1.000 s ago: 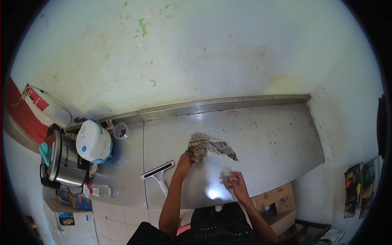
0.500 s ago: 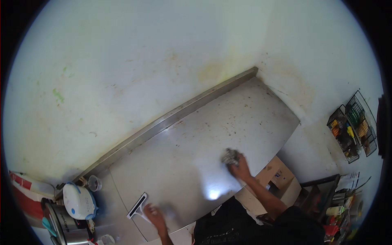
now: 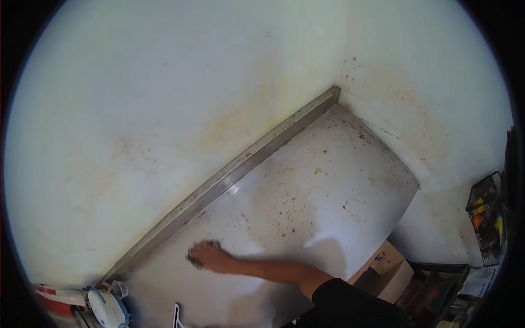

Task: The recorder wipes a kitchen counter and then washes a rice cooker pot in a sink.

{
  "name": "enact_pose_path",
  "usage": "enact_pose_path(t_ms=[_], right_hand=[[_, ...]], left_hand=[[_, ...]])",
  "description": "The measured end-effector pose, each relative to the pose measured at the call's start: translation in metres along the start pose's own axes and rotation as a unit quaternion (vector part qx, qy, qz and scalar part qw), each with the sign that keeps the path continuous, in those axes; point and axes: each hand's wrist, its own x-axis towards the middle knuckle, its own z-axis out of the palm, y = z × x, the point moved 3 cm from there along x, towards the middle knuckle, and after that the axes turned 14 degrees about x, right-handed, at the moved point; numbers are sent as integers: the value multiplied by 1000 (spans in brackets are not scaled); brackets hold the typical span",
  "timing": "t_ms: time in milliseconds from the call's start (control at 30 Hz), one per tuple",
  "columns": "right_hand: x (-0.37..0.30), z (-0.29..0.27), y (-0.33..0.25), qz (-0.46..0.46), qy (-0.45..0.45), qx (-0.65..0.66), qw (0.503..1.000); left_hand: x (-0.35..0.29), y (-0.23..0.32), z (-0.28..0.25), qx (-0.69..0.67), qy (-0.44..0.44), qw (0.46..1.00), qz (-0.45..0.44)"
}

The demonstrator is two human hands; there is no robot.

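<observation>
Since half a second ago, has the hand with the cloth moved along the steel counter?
Yes. The right hand with the cloth has swept away from the counter's front edge toward the raised back rim.

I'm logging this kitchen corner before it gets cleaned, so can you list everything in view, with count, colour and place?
Stainless steel counter: one, silver, speckled with dark crumbs, running into the wall corner.
Checked cleaning cloth: one, dark, bunched under the hand on the counter.
White rounded appliance with blue trim: one, lower left.
Clear plastic cup: one, beside the appliance.
Squeegee: one, white and black, bottom edge.
Cardboard box: one, brown, below the counter's right end.
Wire rack: one, black, right wall.
Right hand: pressing on the cloth.
Left hand: out of view.
</observation>
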Motion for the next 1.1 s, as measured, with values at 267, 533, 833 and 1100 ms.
enact_pose_path(t_ms=[267,533,833,1100], right_hand=[[-72,-233,240,190,139,-232,944],[-204,-484,376,456,281,-450,715],[-198,-334,195,416,269,-92,864],[-204,-340,194,204,173,-10,963]], left_hand=[[-37,13,-28,-143,-45,986,68],[-94,-107,-1,217,-18,972,88],[-59,-89,10,94,-17,992,87],[-21,74,-28,4,7,991,135]])
